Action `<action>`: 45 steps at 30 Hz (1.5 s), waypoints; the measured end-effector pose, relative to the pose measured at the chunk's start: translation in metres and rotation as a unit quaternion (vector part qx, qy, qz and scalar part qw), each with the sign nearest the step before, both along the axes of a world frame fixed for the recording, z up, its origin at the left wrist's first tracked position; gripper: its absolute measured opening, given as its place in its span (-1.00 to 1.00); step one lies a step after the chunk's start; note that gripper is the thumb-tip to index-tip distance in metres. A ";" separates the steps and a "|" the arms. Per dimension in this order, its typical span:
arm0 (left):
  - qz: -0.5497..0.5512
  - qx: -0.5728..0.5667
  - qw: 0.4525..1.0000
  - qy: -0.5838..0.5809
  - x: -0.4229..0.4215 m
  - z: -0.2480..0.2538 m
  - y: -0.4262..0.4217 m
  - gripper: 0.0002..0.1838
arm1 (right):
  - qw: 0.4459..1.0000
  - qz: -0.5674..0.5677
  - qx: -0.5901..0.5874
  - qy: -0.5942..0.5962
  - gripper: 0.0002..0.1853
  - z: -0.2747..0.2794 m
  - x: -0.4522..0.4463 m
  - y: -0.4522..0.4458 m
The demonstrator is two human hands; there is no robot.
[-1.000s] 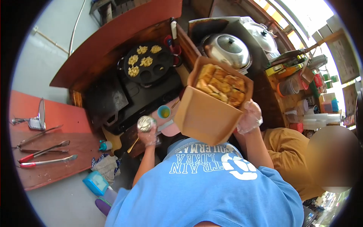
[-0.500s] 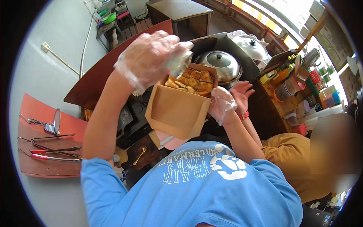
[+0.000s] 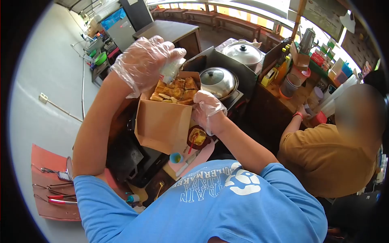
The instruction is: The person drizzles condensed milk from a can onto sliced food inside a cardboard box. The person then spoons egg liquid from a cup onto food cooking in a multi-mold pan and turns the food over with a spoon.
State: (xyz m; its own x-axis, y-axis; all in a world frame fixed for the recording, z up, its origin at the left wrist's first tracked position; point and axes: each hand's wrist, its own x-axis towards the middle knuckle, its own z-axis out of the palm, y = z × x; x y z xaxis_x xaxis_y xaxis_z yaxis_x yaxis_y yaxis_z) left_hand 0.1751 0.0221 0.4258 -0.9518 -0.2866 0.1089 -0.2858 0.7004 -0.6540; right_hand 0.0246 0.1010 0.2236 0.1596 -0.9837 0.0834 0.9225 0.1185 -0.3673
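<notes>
My left hand, in a clear plastic glove, is raised over the far left part of an open cardboard box. Its fingers are wrapped round a small clear shaker, tilted down above the food. Browned, cut pieces of filled bread fill the box. My right hand, gloved too, grips the box's right side. The lid hangs open toward me. Below the box are a blue cup, a knife and a dark red bowl of yellow spread.
A lidded steel pan stands right of the box, with another lidded pot behind. At the right, a person in a brown shirt reaches to a wooden counter of containers and bottles. Tongs hang at the lower left.
My left hand rose from the lower left with the shaker and is now over the box. The view has shifted right. The co-worker's hand moved from beside my right hand to the counter.
</notes>
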 end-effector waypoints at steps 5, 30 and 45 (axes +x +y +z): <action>-0.058 -0.049 0.993 0.091 0.003 0.031 0.006 -0.43 | 0.999 0.013 -0.036 -0.017 -0.58 0.008 -0.001 0.002; -0.056 -0.141 0.987 0.042 -0.007 0.042 0.023 -0.36 | 1.000 -0.011 -0.018 -0.012 -0.58 0.017 -0.003 0.009; -0.045 -0.130 0.990 0.003 -0.031 0.047 0.034 -0.43 | 0.998 -0.010 -0.043 -0.047 -0.69 0.010 -0.010 0.014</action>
State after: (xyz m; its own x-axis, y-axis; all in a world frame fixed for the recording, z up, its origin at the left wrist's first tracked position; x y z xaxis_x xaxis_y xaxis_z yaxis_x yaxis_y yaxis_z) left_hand 0.1441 0.0556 0.4731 -0.9715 -0.1620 0.1729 -0.2335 0.5307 -0.8147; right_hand 0.0142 0.1150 0.2331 0.1267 -0.9752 0.1816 0.9554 0.0708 -0.2866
